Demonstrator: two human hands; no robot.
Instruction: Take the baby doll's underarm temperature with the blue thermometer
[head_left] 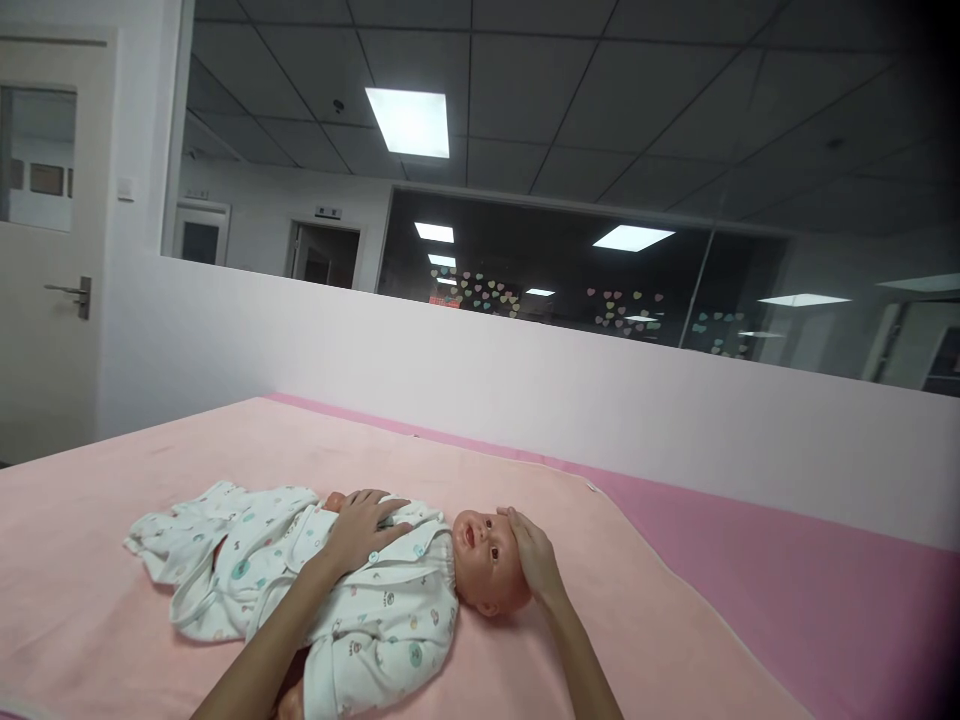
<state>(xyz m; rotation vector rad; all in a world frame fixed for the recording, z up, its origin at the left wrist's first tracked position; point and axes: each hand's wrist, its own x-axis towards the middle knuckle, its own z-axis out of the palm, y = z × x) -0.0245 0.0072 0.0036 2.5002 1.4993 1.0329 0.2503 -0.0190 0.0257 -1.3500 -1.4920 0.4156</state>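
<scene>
A baby doll (491, 590) lies on its back with its head to the right, its mouth slightly parted. It wears a white, printed baby outfit (397, 610) whose trouser legs spread to the left. Across the doll's chest rests my left hand (367, 535), flat with the fingers apart. My right hand (534, 555) lies against the top of the doll's head, fingers together and stretched over its forehead. One small doll hand shows beyond my left hand; another is partly hidden beside my left forearm.
Under the doll spreads a pale pink sheet (645, 640), over a darker pink surface (765, 560) at the right. A white low wall (450, 360) with a large window (600, 130) above runs behind. At the far left is a door (45, 370).
</scene>
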